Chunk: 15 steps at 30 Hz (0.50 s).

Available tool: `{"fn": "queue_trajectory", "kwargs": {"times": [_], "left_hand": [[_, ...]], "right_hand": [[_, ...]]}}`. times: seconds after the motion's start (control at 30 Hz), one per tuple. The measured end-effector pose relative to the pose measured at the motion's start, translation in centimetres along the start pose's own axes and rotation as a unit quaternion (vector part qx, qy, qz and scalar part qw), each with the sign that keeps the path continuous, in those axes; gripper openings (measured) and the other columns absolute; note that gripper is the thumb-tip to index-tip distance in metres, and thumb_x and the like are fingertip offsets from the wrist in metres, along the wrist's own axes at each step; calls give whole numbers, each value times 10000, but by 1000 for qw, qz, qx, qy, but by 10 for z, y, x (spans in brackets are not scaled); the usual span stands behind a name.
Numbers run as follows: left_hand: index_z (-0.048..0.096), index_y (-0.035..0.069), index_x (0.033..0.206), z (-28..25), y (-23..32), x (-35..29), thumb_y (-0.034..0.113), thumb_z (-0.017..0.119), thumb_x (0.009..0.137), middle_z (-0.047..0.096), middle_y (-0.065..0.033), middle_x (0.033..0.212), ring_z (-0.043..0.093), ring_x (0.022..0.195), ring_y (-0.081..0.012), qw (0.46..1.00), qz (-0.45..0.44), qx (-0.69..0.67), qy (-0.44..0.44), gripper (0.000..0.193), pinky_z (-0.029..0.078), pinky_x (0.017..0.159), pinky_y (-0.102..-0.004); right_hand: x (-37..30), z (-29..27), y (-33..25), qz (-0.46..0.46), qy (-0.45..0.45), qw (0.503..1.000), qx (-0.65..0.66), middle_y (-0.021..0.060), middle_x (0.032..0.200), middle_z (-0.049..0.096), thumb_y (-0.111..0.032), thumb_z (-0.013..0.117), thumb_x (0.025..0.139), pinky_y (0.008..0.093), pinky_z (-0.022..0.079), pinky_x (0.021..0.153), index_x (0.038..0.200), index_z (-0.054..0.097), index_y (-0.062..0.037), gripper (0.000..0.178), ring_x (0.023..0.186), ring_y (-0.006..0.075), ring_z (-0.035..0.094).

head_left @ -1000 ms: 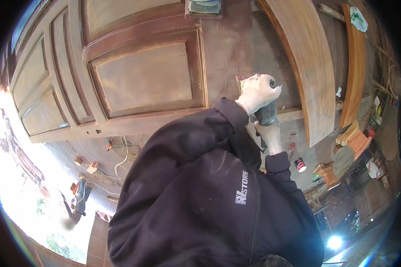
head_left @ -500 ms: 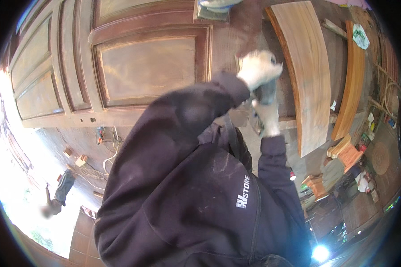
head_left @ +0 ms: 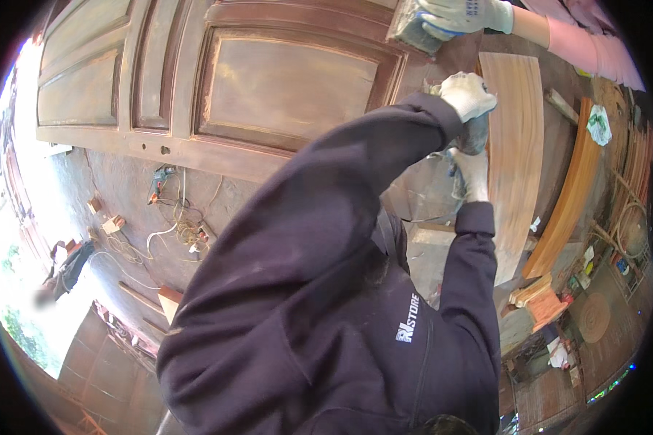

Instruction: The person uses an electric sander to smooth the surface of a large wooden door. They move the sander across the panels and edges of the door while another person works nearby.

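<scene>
My left hand (head_left: 468, 96), in a white work glove, closes over the top of a dark hand-held power tool (head_left: 474, 135). Below it my right hand (head_left: 473, 176), also gloved, grips the same tool's lower part. The tool's exact kind and working face are hidden by my hands. Both hands are at the left edge of a long, pale wooden board (head_left: 516, 138). To their left lies a brown panelled wooden door (head_left: 290, 83) with dark mouldings.
At the top, a co-worker's gloved hand (head_left: 461, 16) presses a flat block (head_left: 411, 30) near the door. A second board (head_left: 566, 196) lies at right, a white cloth (head_left: 598, 125) by its end. On the floor at left are a drill (head_left: 159, 181) and tangled cords (head_left: 189, 228).
My view has shifted, and both hands with the tool now appear nearer the pale board's left edge. The co-worker's hand has moved right, and a pink sleeve has come into view.
</scene>
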<state>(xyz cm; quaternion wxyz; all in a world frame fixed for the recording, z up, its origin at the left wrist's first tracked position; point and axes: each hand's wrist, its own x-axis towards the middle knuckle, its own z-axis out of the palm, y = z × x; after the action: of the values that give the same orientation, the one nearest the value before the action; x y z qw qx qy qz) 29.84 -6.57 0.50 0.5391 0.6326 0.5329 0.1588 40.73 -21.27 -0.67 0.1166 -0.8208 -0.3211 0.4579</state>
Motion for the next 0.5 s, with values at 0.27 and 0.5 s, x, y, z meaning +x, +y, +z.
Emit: {"fn": "queue_trajectory", "kwargs": {"times": [0.27,0.5], "left_hand": [[763,86,925,31,-37,-107,491,623,827,744,-168,912,719,894,-340,999,9,-24,19,439,552,816,-441],[666,94,883,-1,-108,-248,311,733,813,663,-103,871,665,856,-305,989,16,-101,106,237,525,787,-426]], "right_hand": [[-88,27,59,83,-15,996,-6,230,1203,664,-216,833,733,378,546,904,1341,500,100,762,994,221,673],[-155,82,95,-296,-83,940,-150,254,1307,615,-151,794,730,426,487,1037,1548,282,-133,965,1242,415,581]]}}
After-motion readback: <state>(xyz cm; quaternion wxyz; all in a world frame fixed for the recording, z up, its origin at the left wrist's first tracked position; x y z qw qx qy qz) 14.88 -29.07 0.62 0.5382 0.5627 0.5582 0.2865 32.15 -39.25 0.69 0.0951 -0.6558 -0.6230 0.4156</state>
